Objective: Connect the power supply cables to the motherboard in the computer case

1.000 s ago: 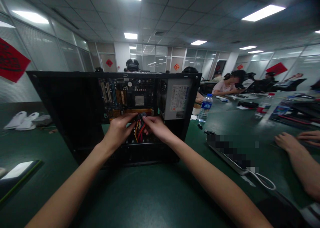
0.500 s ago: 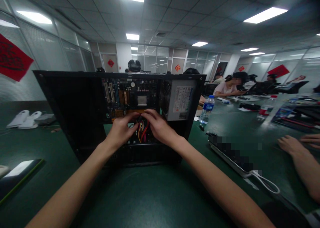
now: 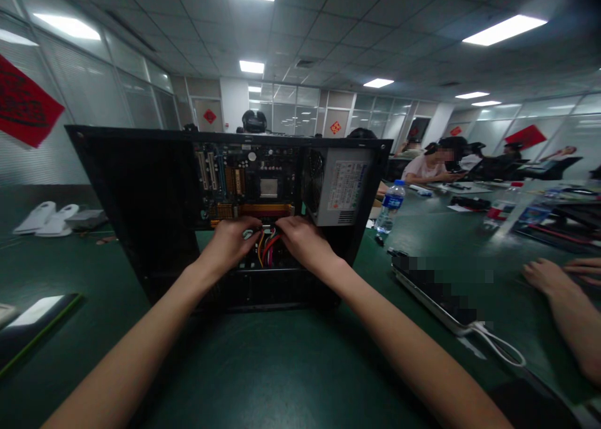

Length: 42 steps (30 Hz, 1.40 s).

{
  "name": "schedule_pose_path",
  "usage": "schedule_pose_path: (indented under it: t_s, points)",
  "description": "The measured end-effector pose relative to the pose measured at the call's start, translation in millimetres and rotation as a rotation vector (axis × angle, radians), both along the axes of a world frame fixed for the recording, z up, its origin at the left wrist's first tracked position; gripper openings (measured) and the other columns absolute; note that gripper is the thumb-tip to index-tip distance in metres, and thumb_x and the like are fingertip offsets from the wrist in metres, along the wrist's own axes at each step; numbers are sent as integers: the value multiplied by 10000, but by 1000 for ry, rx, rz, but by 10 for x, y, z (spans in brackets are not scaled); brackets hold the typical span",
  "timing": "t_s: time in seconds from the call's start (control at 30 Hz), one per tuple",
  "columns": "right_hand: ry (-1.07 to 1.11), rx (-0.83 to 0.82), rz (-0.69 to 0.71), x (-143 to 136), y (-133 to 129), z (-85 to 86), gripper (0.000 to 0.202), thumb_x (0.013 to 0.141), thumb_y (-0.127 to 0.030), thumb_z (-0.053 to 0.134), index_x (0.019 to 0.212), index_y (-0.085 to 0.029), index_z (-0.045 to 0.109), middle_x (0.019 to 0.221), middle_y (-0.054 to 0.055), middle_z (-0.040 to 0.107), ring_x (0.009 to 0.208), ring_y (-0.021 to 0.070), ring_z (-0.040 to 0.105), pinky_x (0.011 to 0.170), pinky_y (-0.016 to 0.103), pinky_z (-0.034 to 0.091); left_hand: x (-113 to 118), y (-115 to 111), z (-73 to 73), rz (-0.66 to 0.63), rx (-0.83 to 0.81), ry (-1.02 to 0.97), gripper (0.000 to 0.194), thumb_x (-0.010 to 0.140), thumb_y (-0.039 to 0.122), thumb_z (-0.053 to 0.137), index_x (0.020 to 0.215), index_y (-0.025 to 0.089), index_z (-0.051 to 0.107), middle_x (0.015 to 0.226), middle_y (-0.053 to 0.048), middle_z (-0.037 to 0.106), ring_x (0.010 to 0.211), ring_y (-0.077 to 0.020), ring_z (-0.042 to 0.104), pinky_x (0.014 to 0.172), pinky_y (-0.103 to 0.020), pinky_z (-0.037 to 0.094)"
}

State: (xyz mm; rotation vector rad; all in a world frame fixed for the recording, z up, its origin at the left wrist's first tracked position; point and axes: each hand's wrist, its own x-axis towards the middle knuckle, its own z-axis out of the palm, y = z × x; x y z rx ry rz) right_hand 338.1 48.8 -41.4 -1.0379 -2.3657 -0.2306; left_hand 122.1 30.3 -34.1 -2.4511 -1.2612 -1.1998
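Inside the open computer case (image 3: pixel 282 289) on the green surface (image 3: pixel 263 366), the left hand (image 3: pixel 233 240) and right hand (image 3: pixel 304 240) curl narrowly at the multicolored power cables (image 3: pixel 268 250), below the motherboard (image 3: pixel 253 175); whether either grips a cable is hidden. The power supply (image 3: pixel 342 188) sits upper right.

There is one computer case (image 3: pixel 282 288), and in it I count one power box (image 3: pixel 345 188) and two white slots (image 3: pixel 203 170). Of the wearer's hands there are two, one left hand (image 3: pixel 235 236) and one right hand (image 3: pixel 303 236). The bottles (image 3: pixel 389 211) are three (one has a blue cap, another a red one). White slipper-like things (image 3: pixel 57 221) are two.
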Motion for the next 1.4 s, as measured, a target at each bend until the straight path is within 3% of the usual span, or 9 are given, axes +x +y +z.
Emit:
schedule_pose_path:
  t_s: [0.17,0.37,0.5,0.67,0.97,1.2,1.4]
  points:
    - [-109,-118,-130,-13,-41,71,240,998,-148,478,1130,-134,677,1202,126,658,1112,237,625,942,328,503,-92,182,24,82,-91,218,184,857,197,634,974,196,776,1023,-94,784,983,-271,740,885,-374,569]
    - [-160,-135,-153,-42,-98,127,226,987,-149,479,1121,-140,662,1190,114,650,1074,240,636,869,324,508,-4,338,137,151,-203,443,237,846,149,610,989,195,793,1054,-103,778,980,-290,735,836,-365,555]
    - [-160,-126,-150,-46,-76,105,225,986,-143,464,1092,-143,662,1158,115,656,1039,240,646,826,320,507,9,360,136,128,-228,432,218,851,164,625,982,205,795,1020,-93,784,948,-273,740,807,-342,553]
    - [-163,-118,-151,-44,-47,63,214,974,-156,482,1091,-150,660,1145,116,659,1001,246,656,780,321,508,-65,387,45,139,-178,401,246,824,171,643,1011,223,795,1059,-80,788,995,-264,737,882,-350,555]
    - [-166,-150,-149,-29,-114,133,226,982,-148,475,1126,-135,649,1182,118,640,1081,242,628,883,325,502,-8,423,34,269,-196,446,178,855,213,633,964,215,773,984,-90,786,929,-260,737,775,-310,539]
    - [-149,-128,-115,-50,8,41,209,968,-123,489,1114,-117,638,1168,125,637,1066,235,633,897,315,492,7,418,21,377,-284,468,236,926,287,593,1033,195,783,995,-147,786,936,-311,742,761,-356,525]
    - [-305,-41,-115,-210,118,99,299,971,-50,399,1150,-103,633,1176,161,627,1075,253,619,847,331,505,9,396,19,391,-322,484,295,952,287,541,1049,180,798,1008,-150,787,960,-289,740,773,-325,506]
